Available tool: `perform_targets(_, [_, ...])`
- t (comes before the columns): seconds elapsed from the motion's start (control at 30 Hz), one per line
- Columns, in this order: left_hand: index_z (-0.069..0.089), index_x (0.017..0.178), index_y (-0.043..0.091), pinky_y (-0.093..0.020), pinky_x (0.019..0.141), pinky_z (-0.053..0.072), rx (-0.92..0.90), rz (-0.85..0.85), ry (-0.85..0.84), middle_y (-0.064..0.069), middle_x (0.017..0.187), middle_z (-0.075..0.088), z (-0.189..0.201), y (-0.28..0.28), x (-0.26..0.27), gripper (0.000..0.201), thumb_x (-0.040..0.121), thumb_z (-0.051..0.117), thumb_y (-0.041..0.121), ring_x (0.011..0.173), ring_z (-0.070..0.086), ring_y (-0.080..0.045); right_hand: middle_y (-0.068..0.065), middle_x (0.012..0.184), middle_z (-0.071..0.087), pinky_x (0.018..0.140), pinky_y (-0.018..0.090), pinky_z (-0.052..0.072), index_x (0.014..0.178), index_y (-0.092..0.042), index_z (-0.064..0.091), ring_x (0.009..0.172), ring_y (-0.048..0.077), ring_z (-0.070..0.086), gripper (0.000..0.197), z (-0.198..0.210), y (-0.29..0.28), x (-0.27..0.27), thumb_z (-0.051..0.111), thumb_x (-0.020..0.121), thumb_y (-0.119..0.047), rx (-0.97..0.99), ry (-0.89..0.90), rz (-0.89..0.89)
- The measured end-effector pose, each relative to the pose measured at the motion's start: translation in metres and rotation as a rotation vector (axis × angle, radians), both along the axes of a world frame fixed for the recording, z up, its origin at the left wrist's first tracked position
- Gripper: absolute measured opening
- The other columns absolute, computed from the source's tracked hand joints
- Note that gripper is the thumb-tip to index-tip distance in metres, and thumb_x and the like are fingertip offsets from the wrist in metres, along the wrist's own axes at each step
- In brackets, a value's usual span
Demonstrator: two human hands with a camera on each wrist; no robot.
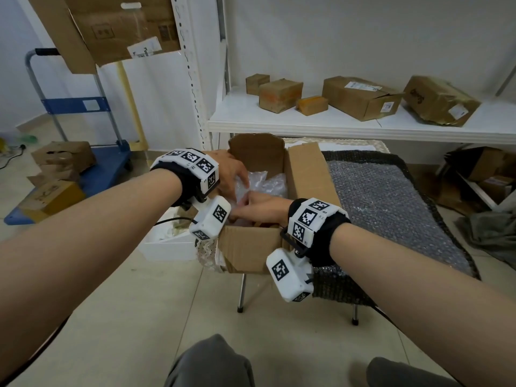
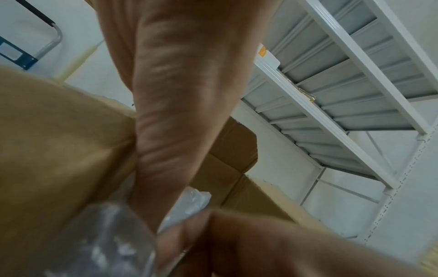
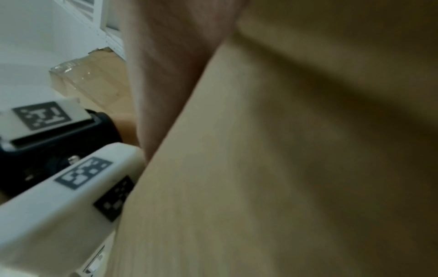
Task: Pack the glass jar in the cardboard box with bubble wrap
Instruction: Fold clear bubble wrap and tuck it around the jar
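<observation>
Small table (image 1: pixel 242 291), open cardboard box (image 1: pixel 304 169), crumpled clear bubble wrap (image 1: pixel 268 182) inside, hands reaching in

cardboard box (image 1: pixel 304 174) left of bubble wrap sheet (image 1: pixel 385 202) | shelf (image 1: pixel 335 125) behind

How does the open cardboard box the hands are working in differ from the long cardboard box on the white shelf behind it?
The open cardboard box stands with its flaps up and clear bubble wrap inside; the long cardboard box lies on the white shelf with only one end flap loose. Both hands, left hand and right hand, reach into the open box; nothing touches the shelf box. The shelf box bears white labels; the open one shows none. Both are plain brown cardboard.
</observation>
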State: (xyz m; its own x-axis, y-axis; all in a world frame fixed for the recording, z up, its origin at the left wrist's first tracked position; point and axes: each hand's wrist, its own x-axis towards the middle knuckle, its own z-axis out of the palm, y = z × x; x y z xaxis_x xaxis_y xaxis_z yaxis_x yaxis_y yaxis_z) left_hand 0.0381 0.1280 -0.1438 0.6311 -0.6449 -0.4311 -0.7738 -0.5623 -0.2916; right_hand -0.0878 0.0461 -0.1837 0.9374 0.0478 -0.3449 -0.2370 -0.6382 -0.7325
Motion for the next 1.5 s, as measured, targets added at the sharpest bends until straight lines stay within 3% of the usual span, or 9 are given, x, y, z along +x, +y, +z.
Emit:
perform_targets(0.17, [0.052, 0.129, 0.047, -0.047, 0.111, 0.034, -0.011, 0.017, 0.030, 0.010, 0.146, 0.043, -0.005, -0.002, 0.004, 0.078, 0.054, 0.070, 0.059, 0.135, 0.036, -0.020, 0.006, 0.072, 0.061, 0.054, 0.029, 0.048, 0.097, -0.011, 0.052, 0.058, 0.018, 0.056, 0.018, -0.002, -0.005, -0.004, 0.064, 0.089, -0.001, 0.275, -0.134, -0.130])
perform_targets(0.33, [0.049, 0.134, 0.047, -0.048, 0.116, 0.023, -0.008, 0.016, 0.052, 0.013, 0.153, 0.032, -0.010, -0.002, 0.008, 0.058, 0.078, 0.064, 0.052, 0.143, 0.023, -0.019, -0.004, 0.069, 0.066, 0.058, 0.013, 0.047, 0.090, -0.008, 0.074, 0.052, -0.004, 0.057, 0.006, -0.003, -0.005, -0.005, 0.068, 0.089, -0.007, 0.092, -0.092, 0.026])
perform_targets(0.47, [0.057, 0.130, 0.042, -0.044, 0.116, 0.026, -0.009, 0.044, 0.115, 0.012, 0.149, 0.041, -0.012, -0.004, 0.008, 0.050, 0.083, 0.051, 0.056, 0.139, 0.033, -0.018, 0.005, 0.087, 0.071, 0.085, 0.031, 0.049, 0.076, -0.022, 0.069, 0.080, 0.010, 0.061, 0.031, 0.008, -0.001, -0.010, 0.063, 0.091, -0.048, -0.080, 0.014, 0.094])
perform_targets(0.6, [0.065, 0.124, 0.036, -0.038, 0.113, 0.030, -0.040, 0.034, 0.096, 0.008, 0.142, 0.049, -0.018, -0.005, 0.009, 0.054, 0.075, 0.051, 0.052, 0.130, 0.042, -0.017, 0.012, 0.145, 0.050, 0.110, 0.031, 0.031, 0.137, -0.015, 0.052, 0.134, 0.026, 0.045, 0.044, 0.015, 0.011, -0.019, 0.039, 0.105, -0.041, -0.108, 0.153, 0.190])
perform_targets(0.7, [0.057, 0.130, 0.042, -0.037, 0.112, 0.028, -0.072, -0.015, 0.036, 0.006, 0.138, 0.036, -0.023, -0.002, 0.012, 0.040, 0.090, 0.057, 0.045, 0.128, 0.035, -0.019, 0.010, 0.156, 0.038, 0.113, 0.026, 0.026, 0.150, -0.009, 0.035, 0.144, 0.024, 0.034, 0.049, 0.017, 0.016, -0.021, 0.030, 0.108, -0.034, -0.048, 0.221, 0.205])
perform_targets(0.87, [0.056, 0.121, 0.053, -0.042, 0.104, 0.037, -0.097, -0.043, -0.017, 0.004, 0.117, 0.033, -0.025, 0.002, 0.014, 0.047, 0.077, 0.072, 0.050, 0.115, 0.035, -0.022, 0.012, 0.151, 0.044, 0.104, 0.025, 0.032, 0.145, -0.010, 0.043, 0.137, 0.025, 0.042, 0.046, 0.014, 0.014, -0.017, 0.032, 0.107, -0.034, -0.138, 0.222, 0.217])
perform_targets(1.07, [0.061, 0.126, 0.035, -0.030, 0.092, 0.044, -0.080, -0.114, 0.046, 0.000, 0.111, 0.058, -0.017, -0.001, 0.010, 0.049, 0.079, 0.076, 0.037, 0.105, 0.053, -0.022, 0.009, 0.140, 0.053, 0.106, 0.032, 0.035, 0.135, -0.009, 0.054, 0.127, 0.025, 0.050, 0.043, 0.012, 0.010, -0.011, 0.040, 0.105, -0.036, -0.284, 0.127, 0.236])
perform_targets(1.33, [0.046, 0.123, 0.030, -0.034, 0.094, 0.050, -0.211, 0.030, 0.158, 0.017, 0.094, 0.068, -0.023, -0.004, 0.014, 0.052, 0.080, 0.072, 0.016, 0.099, 0.062, -0.014, 0.013, 0.086, 0.072, 0.059, 0.026, 0.051, 0.085, -0.003, 0.069, 0.063, 0.014, 0.061, 0.024, -0.005, -0.005, -0.005, 0.062, 0.095, -0.023, -0.071, -0.100, -0.074])
perform_targets(1.5, [0.035, 0.130, 0.033, -0.035, 0.094, 0.050, -0.251, 0.023, 0.205, 0.012, 0.096, 0.074, -0.025, -0.003, 0.015, 0.061, 0.083, 0.072, 0.023, 0.095, 0.064, -0.014, 0.016, 0.092, 0.067, 0.079, 0.033, 0.047, 0.098, -0.002, 0.069, 0.081, 0.018, 0.054, 0.033, 0.001, 0.000, -0.009, 0.059, 0.097, -0.033, -0.121, -0.059, 0.119])
